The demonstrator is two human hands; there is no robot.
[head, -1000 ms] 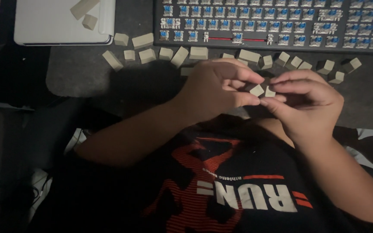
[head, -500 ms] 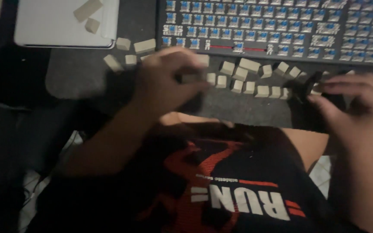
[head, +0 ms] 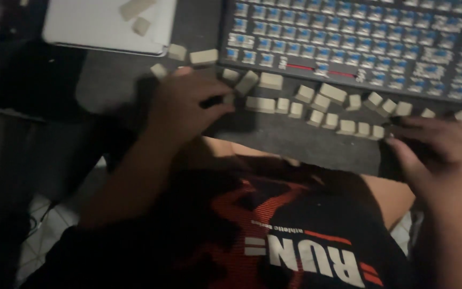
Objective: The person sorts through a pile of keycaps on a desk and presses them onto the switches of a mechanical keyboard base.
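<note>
The dark grey surface [head: 306,142] carries, along its far edge, a long stripped keyboard with rows of bare blue switches [head: 359,43], and at the far left corner a flat white rectangular tray [head: 102,27] holding two beige caps. Between the keyboard and the near edge lies a loose scatter of small beige plastic keycaps [head: 322,109], strung left to right.

The left hand [head: 185,107] rests over the left end of that scatter, fingers [head: 217,101] curled narrow around what looks like one keycap; blur keeps me from telling whether it is truly pinched. The right hand [head: 439,155] hovers at the right end, fingers bent over the last caps, grip unclear.

Judged from this, picking cleanly means pinching one cap by its sides without nudging its neighbours, which lie touching or just beside one another.
</note>
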